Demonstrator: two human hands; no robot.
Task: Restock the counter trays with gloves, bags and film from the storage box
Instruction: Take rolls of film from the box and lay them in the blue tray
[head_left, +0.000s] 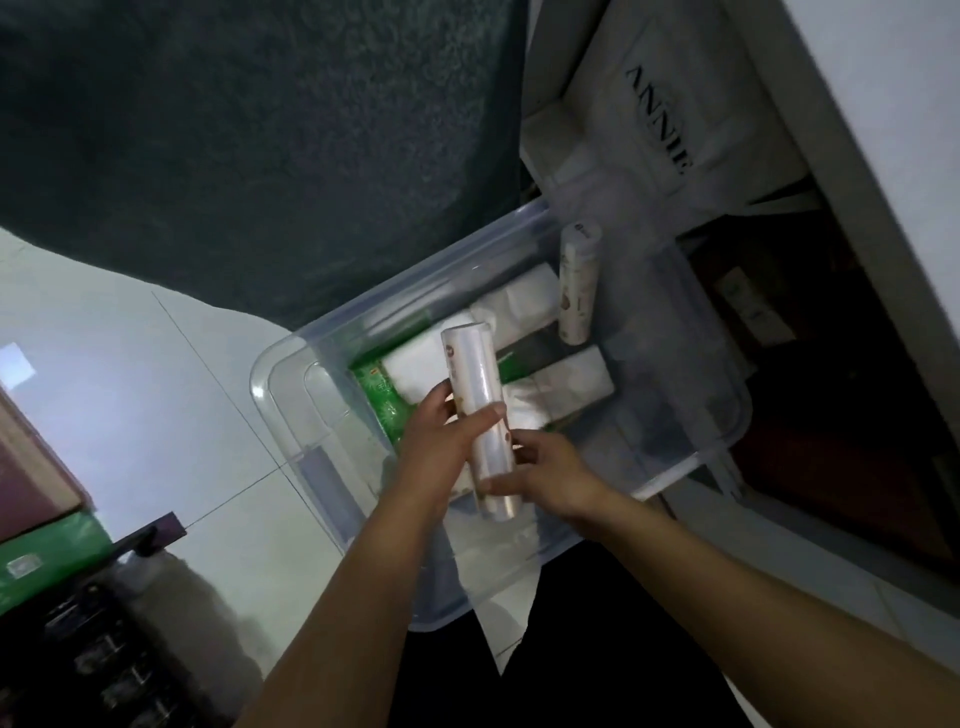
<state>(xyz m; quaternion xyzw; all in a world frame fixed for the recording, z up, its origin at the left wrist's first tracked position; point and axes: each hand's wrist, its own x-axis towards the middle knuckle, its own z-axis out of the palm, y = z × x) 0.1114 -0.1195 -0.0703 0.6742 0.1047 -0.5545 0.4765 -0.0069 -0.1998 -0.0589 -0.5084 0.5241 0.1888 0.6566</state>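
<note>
Roll of film (477, 410), pale and glossy with small printed marks, stands nearly upright at the centre of the frame, held above a storage box (291, 358). The left hand (439, 441), reaching in from the lower left, grips the roll's middle, with the thumb laid across its front and the fingers curled behind it. The right hand (543, 467), reaching in from the lower right, holds the roll's lower end, with the thumb pressed on the front near the bottom and the fingers wrapped round the side. The storage box is clear plastic with rounded corners and sits tilted across the middle of the frame, below both hands. Inside it, toward the upper right, lies a second roll (576, 283) with the same printed wrap. Beside that are white folded packs (524, 301), and under them a green packet (379, 389) lies against the box's left wall. What the packs hold cannot be made out. Dark green fabric (260, 130) fills the upper left of the frame. At the upper right, a white bag (660, 119) bears black lettering that reads "ANNIE". A pale tiled floor (130, 389) spreads to the left of the box. In the lower left corner, a green carton (47, 561) sits under a brown one (31, 467).
</note>
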